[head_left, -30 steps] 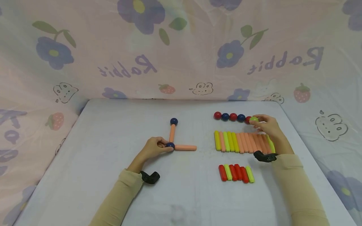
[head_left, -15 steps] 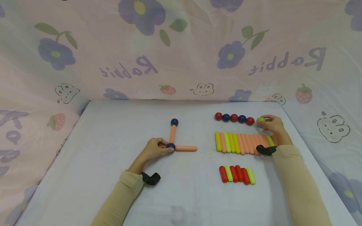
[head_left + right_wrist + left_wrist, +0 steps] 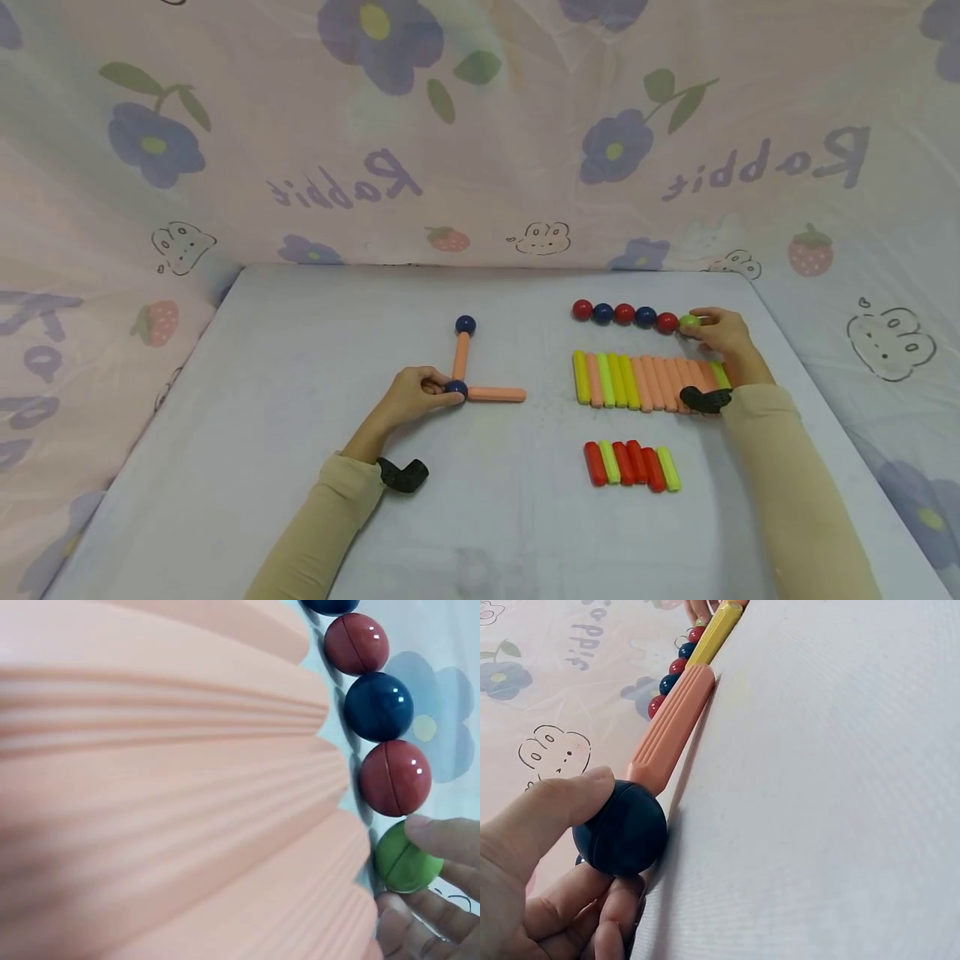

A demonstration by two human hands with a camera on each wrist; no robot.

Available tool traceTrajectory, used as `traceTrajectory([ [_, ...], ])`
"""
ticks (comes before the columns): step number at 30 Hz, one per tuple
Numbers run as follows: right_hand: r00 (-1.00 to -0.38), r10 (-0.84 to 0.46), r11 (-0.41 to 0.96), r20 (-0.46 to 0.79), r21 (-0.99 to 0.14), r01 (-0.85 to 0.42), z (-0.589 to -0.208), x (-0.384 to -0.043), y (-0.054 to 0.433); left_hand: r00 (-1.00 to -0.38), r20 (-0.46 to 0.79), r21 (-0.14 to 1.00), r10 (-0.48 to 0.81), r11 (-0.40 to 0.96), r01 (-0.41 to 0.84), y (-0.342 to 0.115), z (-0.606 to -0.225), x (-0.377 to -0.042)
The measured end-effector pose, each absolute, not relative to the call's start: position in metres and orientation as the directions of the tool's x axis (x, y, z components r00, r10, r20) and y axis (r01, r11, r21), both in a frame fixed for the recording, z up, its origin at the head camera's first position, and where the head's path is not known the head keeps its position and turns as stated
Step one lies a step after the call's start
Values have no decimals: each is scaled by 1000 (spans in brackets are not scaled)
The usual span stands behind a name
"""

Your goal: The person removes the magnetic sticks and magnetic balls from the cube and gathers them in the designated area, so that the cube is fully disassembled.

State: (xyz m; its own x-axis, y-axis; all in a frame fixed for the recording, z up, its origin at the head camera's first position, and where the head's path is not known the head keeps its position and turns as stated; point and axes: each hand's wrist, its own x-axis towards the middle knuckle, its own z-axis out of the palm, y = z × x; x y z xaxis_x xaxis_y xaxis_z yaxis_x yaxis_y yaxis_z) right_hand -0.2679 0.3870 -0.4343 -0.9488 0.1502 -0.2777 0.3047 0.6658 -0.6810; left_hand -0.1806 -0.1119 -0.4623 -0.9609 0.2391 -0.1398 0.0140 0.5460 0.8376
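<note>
In the head view, my left hand (image 3: 414, 392) pinches a dark blue ball (image 3: 456, 391) between thumb and fingers. From this ball one peach rod (image 3: 461, 357) runs away to a second dark blue ball (image 3: 465, 325), and another peach rod (image 3: 498, 394) points right. My right hand (image 3: 722, 332) holds a green ball (image 3: 409, 857) at the right end of a row of red and dark blue balls (image 3: 624, 313). The right wrist view puts its thumb on top of the green ball and its fingers below, with a narrow gap to the adjacent red ball (image 3: 395, 778).
Below the balls lies a row of long peach, yellow and green rods (image 3: 654, 383), partly under my right wrist. Nearer is a group of short red and green rods (image 3: 632, 465). A patterned curtain (image 3: 480, 167) stands behind the white table (image 3: 337, 308).
The green ball overlapped the last red ball in view, shifted right away from it, then came back left close to the row's end. My left hand still holds its blue ball.
</note>
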Motion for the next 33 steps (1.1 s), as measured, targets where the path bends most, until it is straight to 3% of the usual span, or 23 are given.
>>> traceTrajectory([
  [8, -955, 191, 689, -225, -663, 294, -425, -258, 387, -963, -144, 829, 229, 559, 9, -112, -463, -180],
  [14, -973, 226, 710, -41, -677, 193, -414, -235, 363, -966, -130, 834, 222, 551, 14, -111, -463, -179],
  [22, -1000, -24, 709, 9, -705, -24, -407, -190, 296, -970, -107, 848, 217, 530, 25, -106, -463, -173],
  [33, -942, -320, 566, 103, -777, -278, -424, -151, 185, -969, -112, 846, 219, 532, 22, -105, -463, -175],
])
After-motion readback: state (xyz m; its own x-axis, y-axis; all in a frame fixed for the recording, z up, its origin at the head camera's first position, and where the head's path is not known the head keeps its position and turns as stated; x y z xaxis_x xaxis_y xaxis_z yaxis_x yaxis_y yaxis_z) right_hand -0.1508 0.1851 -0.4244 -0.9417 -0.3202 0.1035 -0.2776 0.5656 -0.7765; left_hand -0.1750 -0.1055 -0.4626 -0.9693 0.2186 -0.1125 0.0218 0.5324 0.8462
